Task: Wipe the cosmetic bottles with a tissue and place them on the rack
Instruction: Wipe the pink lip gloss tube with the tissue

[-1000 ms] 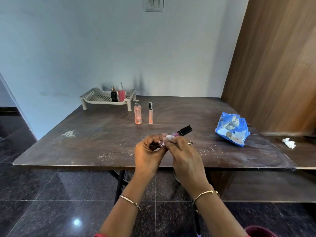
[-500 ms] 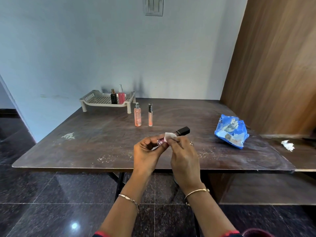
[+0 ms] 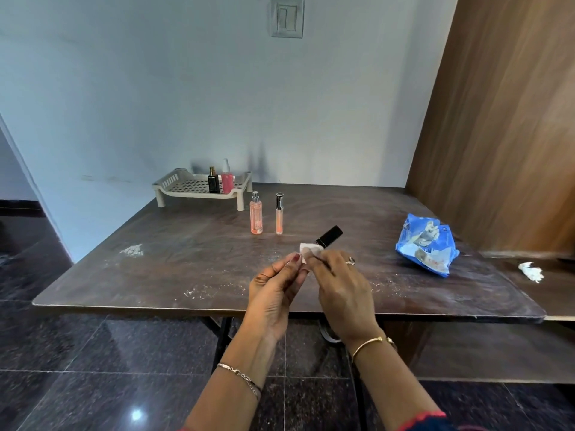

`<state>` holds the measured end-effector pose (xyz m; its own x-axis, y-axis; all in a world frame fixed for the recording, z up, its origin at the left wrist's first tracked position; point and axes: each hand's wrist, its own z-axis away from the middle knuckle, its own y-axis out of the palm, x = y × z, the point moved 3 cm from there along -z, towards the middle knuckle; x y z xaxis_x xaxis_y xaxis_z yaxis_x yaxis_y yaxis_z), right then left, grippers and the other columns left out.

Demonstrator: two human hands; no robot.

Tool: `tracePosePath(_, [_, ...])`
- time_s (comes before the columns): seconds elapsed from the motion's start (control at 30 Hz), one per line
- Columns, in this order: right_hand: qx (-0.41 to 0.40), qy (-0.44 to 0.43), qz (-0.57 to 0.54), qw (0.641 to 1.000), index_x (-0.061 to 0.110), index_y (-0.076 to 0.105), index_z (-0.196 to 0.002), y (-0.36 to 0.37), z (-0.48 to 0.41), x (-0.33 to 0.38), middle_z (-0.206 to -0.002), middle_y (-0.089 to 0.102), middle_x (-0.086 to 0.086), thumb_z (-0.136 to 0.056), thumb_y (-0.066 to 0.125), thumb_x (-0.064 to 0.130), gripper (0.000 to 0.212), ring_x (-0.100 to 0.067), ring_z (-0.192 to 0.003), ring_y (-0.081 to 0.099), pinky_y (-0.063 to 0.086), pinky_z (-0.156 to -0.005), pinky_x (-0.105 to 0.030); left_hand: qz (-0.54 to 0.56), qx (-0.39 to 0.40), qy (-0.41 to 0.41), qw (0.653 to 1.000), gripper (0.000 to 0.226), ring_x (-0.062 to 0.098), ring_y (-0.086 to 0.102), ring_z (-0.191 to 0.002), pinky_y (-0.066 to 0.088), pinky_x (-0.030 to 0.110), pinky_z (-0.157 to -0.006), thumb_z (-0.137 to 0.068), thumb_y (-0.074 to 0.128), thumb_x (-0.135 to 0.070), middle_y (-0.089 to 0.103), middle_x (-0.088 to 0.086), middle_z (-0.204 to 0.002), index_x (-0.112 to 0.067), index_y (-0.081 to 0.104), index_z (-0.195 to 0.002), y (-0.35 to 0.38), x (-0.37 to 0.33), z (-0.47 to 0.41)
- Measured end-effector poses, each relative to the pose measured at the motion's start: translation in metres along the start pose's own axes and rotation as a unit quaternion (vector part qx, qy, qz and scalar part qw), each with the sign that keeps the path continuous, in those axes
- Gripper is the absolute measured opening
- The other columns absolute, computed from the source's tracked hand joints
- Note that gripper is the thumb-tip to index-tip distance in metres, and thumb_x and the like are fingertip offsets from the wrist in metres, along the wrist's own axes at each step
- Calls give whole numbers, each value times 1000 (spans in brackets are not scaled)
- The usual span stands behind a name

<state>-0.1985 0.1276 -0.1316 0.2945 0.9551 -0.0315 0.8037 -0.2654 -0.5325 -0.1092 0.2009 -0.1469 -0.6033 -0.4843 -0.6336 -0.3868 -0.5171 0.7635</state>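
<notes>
Over the near part of the table my left hand (image 3: 275,286) pinches the lower end of a slim cosmetic tube with a black cap (image 3: 329,236). My right hand (image 3: 340,283) presses a small white tissue (image 3: 309,249) around the tube's body, which is mostly hidden. A beige slotted rack (image 3: 186,188) stands at the back left and carries a black bottle (image 3: 213,180) and a pink spray bottle (image 3: 226,178). In front of the rack a peach spray bottle (image 3: 256,214) and a thin peach tube with a black cap (image 3: 279,214) stand upright on the table.
The dark wooden table (image 3: 174,253) has white dust marks. A blue tissue packet (image 3: 427,244) lies at the right. A crumpled used tissue (image 3: 531,271) rests on a lower ledge further right, below a wooden panel (image 3: 504,126).
The tissue in my right hand has slid along the tube toward its black cap. Both hands stay together over the table's near part.
</notes>
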Motion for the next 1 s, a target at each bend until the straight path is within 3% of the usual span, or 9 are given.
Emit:
tracePosePath(0.2, [-64, 146, -73, 985, 5, 68, -111, -3, -18, -36, -86, 59, -8, -84, 57, -5, 31, -22, -71, 56, 49, -60, -34, -10, -18, -3, 1000, 24, 14, 70, -66, 57, 21, -68, -67, 71, -5, 73, 11, -78, 1, 69, -90, -8, -6, 3])
tracePosePath(0.33, [39, 294, -143, 944, 17, 67, -113, 18, -14, -55, -88, 60, -1, -89, 56, 2, 31, -19, -81, 58, 45, -70, -27, 12, -58, 6, 998, 21, 15, 69, -63, 57, 21, -64, -69, 72, -4, 72, 13, -78, 2, 69, -89, -15, -15, 2])
tracePosePath(0.5, [151, 323, -172, 918, 21, 65, -97, 39, -6, -54, -93, 69, 8, -85, 64, 11, 15, -8, -82, 62, 41, -63, -13, 24, -83, -27, 996, 10, 17, 71, -64, 58, 22, -63, -76, 70, -3, 72, 16, -80, 0, 70, -85, -19, -19, 1])
tracePosePath(0.63, [184, 336, -219, 897, 21, 60, -87, 55, -6, -52, -87, 69, 13, -82, 68, 10, 15, -3, -85, 64, 54, -77, -27, 44, -101, -60, 992, 3, 18, 71, -62, 56, 26, -68, -79, 68, -3, 72, 14, -73, -1, 68, -82, -22, -18, 3])
tracePosePath(0.7, [200, 329, -239, 891, 19, 65, -93, 59, -8, -51, -97, 71, 8, -85, 62, 6, 16, -6, -90, 65, 53, -82, -28, 54, -104, -63, 991, 3, 18, 71, -60, 57, 26, -67, -80, 67, -3, 72, 13, -72, -1, 68, -83, -23, -19, 4])
tracePosePath(0.8, [211, 308, -261, 890, 20, 66, -112, 54, -20, -44, -93, 68, 11, -91, 51, 4, 30, 7, -66, 53, 42, -63, -12, 65, -104, -68, 990, 3, 18, 71, -59, 56, 26, -68, -81, 67, -3, 72, 13, -71, -1, 67, -84, -24, -20, 4])
tracePosePath(0.87, [194, 306, -306, 881, 22, 62, -115, 46, -31, -37, -84, 63, 12, -94, 45, 4, 33, -1, -64, 53, 44, -59, -20, 65, -100, -69, 990, 3, 18, 71, -59, 56, 26, -67, -81, 67, -4, 72, 14, -70, -1, 67, -84, -24, -21, 4])
tracePosePath(0.93, [177, 346, -409, 826, 23, 57, -117, 40, -42, -29, -93, 59, 14, -95, 40, 2, 35, -15, -80, 59, 50, -75, -37, 67, -98, -67, 991, 5, 17, 71, -59, 57, 25, -66, -80, 68, -4, 72, 14, -70, -2, 67, -84, -24, -23, 3])
tracePosePath(1.0, [155, 379, -523, 748, 22, 54, -124, 35, -54, -19, -105, 61, 5, -95, 37, 2, 39, -20, -102, 62, 50, -88, -37, 78, -96, -66, 990, 5, 18, 71, -59, 58, 25, -64, -80, 68, -5, 72, 14, -71, -2, 68, -85, -24, -26, 2])
